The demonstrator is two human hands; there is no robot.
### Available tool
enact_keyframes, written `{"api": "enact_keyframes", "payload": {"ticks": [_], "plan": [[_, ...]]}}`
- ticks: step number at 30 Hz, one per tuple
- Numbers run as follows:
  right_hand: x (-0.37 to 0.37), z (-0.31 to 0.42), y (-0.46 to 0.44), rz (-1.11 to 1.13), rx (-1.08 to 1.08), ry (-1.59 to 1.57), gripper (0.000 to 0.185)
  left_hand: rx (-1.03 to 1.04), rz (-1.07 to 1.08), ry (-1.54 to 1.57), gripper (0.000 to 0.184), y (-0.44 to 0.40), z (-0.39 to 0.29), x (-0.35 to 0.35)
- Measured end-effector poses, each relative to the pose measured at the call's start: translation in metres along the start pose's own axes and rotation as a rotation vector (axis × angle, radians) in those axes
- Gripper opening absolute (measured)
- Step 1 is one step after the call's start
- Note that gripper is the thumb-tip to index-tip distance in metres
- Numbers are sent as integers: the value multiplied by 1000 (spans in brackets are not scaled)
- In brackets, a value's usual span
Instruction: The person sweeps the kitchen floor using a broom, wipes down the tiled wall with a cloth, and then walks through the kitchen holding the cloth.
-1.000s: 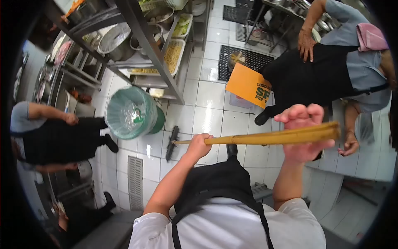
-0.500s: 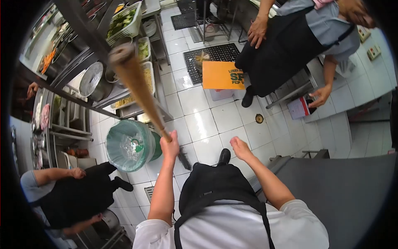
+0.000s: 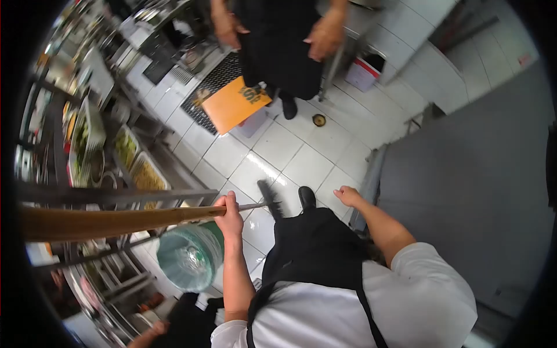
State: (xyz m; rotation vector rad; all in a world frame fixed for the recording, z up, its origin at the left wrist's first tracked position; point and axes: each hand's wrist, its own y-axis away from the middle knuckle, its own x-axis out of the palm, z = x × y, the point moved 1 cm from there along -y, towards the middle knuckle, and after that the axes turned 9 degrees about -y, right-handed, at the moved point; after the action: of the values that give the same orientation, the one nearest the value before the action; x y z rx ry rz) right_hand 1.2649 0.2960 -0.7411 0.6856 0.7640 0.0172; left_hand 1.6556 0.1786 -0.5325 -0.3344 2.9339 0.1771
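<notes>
My left hand (image 3: pixel 230 216) is wrapped round the wooden handle of a broom (image 3: pixel 145 218). The handle's thick end reaches close to the camera at the left edge. Beyond my fist, the thin end runs to a dark bristle head (image 3: pixel 269 199) on the white tiles, left of my black shoe (image 3: pixel 307 198). My right hand (image 3: pixel 348 196) hangs to the right of the shoe, its fingers curled in with nothing seen in them.
A green bin (image 3: pixel 188 261) with a clear liner stands below my left hand. Shelves with food trays (image 3: pixel 148 177) are at left. Ahead, a person in a black apron (image 3: pixel 278 46) stands by an orange board (image 3: pixel 235 104). A grey surface (image 3: pixel 464 191) fills the right.
The broom handle has swung left, and my right hand has gone from spread to curled. The view has turned, so the person ahead now appears at top centre.
</notes>
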Motion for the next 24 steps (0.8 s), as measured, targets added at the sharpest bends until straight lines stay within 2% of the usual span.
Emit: {"api": "enact_keyframes", "payload": {"ticks": [3, 4, 5, 7, 8, 11, 12, 16, 20, 21, 23, 24], "plan": [[-5, -12, 18, 707, 654, 35, 58, 6, 163, 18, 44, -7, -18, 34], [-5, -19, 23, 750, 594, 159, 63, 24, 216, -1, 39, -11, -17, 47], [-7, -25, 27, 621, 547, 139, 63, 94, 280, -2, 38, -14, -18, 63], [-22, -17, 49, 369, 451, 113, 64, 54, 402, -5, 43, -14, -33, 98], [-35, -10, 57, 264, 514, 23, 59, 25, 450, -1, 43, -10, -47, 117], [-26, -47, 51, -183, 470, -70, 54, 146, 580, -96, 46, -13, -64, 179], [-41, -45, 52, -88, 554, -153, 54, 106, 627, -40, 45, -11, -80, 199], [-40, -79, 24, -164, 557, -260, 52, 119, 792, 77, 42, -18, -121, 285], [-52, -86, -7, -250, 607, -455, 47, 182, 932, -35, 39, -7, -164, 394], [-52, -87, -18, -299, 542, -467, 45, 219, 934, -93, 37, -3, -175, 420], [-101, -54, -14, -218, 431, -510, 43, 290, 1009, -96, 36, -5, -186, 475], [-111, -49, -21, -294, 342, -618, 40, 305, 1005, -104, 36, -2, -198, 500]]}}
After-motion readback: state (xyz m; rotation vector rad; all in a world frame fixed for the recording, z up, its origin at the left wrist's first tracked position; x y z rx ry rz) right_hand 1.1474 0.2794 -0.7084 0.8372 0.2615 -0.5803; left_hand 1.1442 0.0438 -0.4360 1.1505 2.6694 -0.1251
